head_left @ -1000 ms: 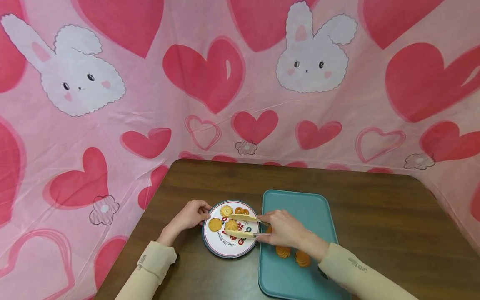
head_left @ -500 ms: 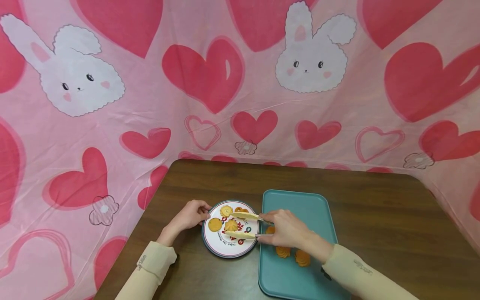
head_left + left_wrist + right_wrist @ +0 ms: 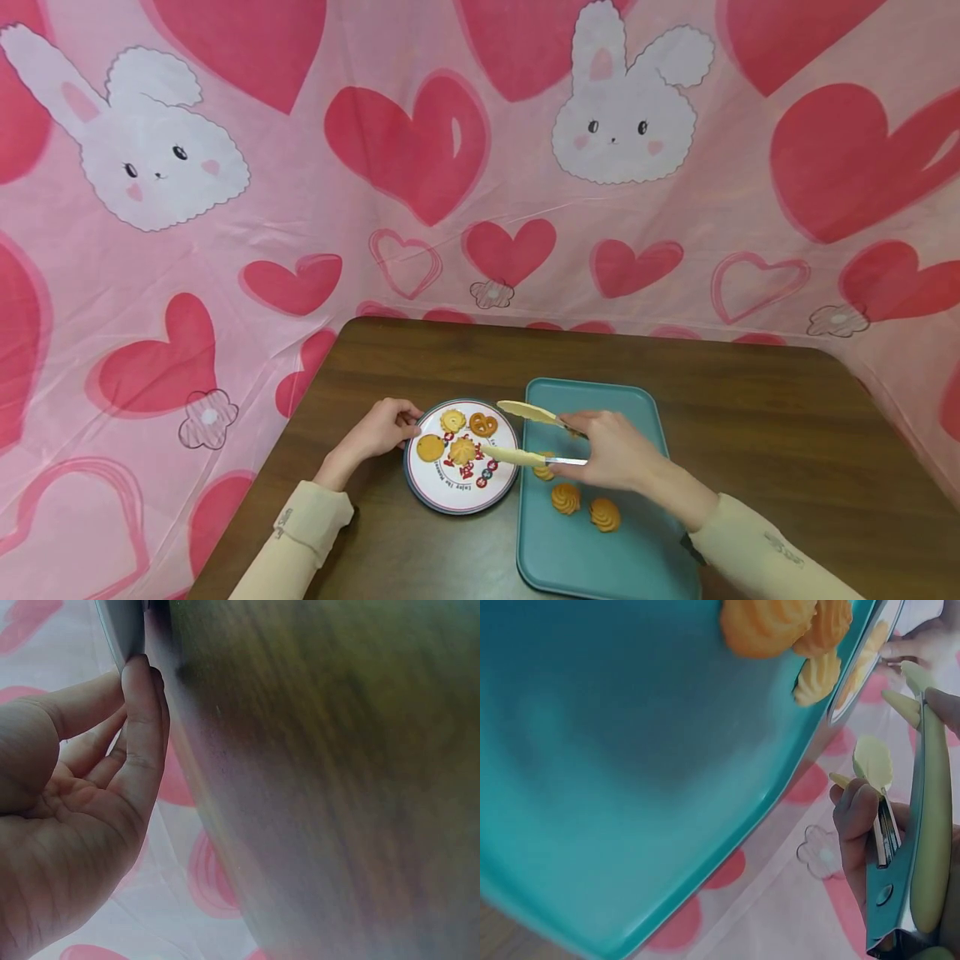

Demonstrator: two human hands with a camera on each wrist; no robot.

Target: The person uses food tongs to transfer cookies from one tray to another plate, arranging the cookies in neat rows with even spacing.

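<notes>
My left hand (image 3: 388,427) pinches the left rim of a round white plate (image 3: 450,493); the left wrist view shows thumb and fingers on its edge. On the plate lie a flat round cookie (image 3: 430,448), a ring-shaped cookie (image 3: 452,421), a pretzel (image 3: 483,425) and a swirled cookie (image 3: 461,452). My right hand (image 3: 617,450) grips cream-tipped metal tongs (image 3: 517,456) over the gap between plate and tray. The tong arms are spread, with nothing between their tips. Beneath them, a pale cookie (image 3: 543,472) on the teal tray (image 3: 600,568) is partly covered.
Two browner swirled cookies (image 3: 566,499) also sit on the tray, right of the plate. Both stand on a dark wooden table (image 3: 772,450). A pink cloth with hearts and rabbits (image 3: 525,167) hangs behind the table and along its left side.
My right hand has drawn back to the right, and the tongs have spread wider, leaving the swirled cookie on the plate. The pretzel is now uncovered. My left hand has stayed at the rim.
</notes>
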